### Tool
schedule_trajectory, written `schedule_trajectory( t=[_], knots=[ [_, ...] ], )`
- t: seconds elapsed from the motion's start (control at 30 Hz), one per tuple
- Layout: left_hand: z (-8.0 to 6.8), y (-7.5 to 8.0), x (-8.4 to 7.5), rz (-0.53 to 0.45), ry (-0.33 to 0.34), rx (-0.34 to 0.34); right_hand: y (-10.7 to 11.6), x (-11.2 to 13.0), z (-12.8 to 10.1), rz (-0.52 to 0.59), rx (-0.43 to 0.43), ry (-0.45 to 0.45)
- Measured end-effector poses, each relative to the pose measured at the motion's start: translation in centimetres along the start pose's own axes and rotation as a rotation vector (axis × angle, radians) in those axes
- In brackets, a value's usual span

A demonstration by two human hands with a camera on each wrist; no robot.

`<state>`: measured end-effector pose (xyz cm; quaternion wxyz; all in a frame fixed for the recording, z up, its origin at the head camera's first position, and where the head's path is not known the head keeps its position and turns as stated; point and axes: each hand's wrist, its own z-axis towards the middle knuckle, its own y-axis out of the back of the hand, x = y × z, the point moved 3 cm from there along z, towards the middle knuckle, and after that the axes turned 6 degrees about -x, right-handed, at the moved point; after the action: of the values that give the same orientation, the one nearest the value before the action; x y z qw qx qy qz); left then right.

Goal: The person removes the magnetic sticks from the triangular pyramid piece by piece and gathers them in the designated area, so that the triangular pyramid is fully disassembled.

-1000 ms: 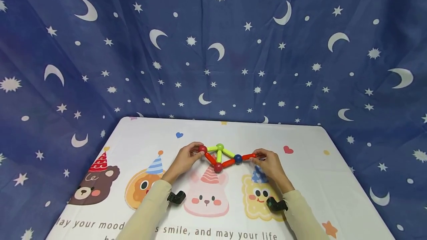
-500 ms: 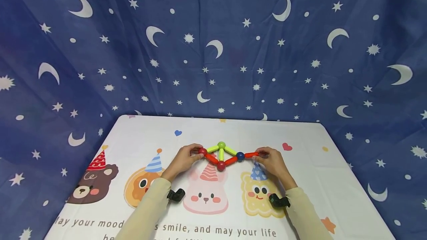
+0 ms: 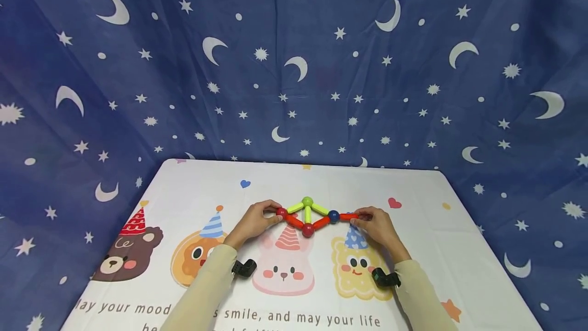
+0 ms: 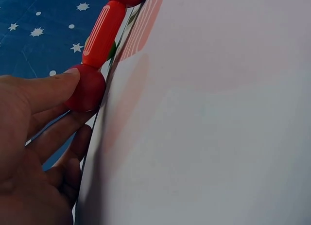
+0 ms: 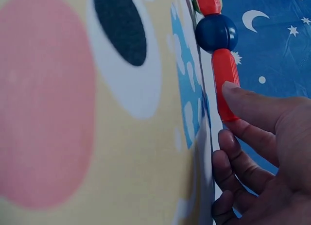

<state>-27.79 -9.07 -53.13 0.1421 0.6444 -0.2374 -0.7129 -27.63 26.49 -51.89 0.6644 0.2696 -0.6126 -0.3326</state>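
Observation:
A diamond-shaped frame of magnetic rods and balls lies low over the middle of the table. Its left corner is a red ball (image 4: 86,88), pinched between the thumb and fingers of my left hand (image 3: 255,222). A blue ball (image 3: 334,216) forms the right corner, and a red rod (image 5: 224,84) sticks out from it. My right hand (image 3: 375,225) pinches that rod near its free end. At the back sits a green ball (image 3: 307,202), joined by yellow-green rods; one runs down the centre to the front red ball (image 3: 308,230). Red rods make the two front sides.
The white tablecloth (image 3: 413,193) carries printed cartoon figures, hearts, stars and lettering. A blue curtain (image 3: 294,65) with moons and stars hangs right behind the table. A small black camera (image 3: 245,268) is worn on each wrist.
The frame of rods and balls has shifted slightly to the right, with both hands still holding its ends. The extended red rod has turned to lie nearly level.

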Motion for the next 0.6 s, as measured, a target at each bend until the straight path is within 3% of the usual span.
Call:
schedule_trajectory(
  t=[0.33, 0.5, 0.6],
  knots=[
    [0.0, 0.0, 1.0, -0.039, -0.015, 0.017, -0.6, 0.1, -0.1, -0.060, 0.062, -0.006],
    [-0.3, 0.0, 0.9, -0.050, -0.006, 0.007, -0.3, 1.0, -0.5, -0.120, 0.090, 0.089],
    [-0.3, -0.3, 1.1, -0.055, 0.002, 0.004, 0.1, 1.9, -1.0, -0.146, 0.064, 0.131]
  ],
)
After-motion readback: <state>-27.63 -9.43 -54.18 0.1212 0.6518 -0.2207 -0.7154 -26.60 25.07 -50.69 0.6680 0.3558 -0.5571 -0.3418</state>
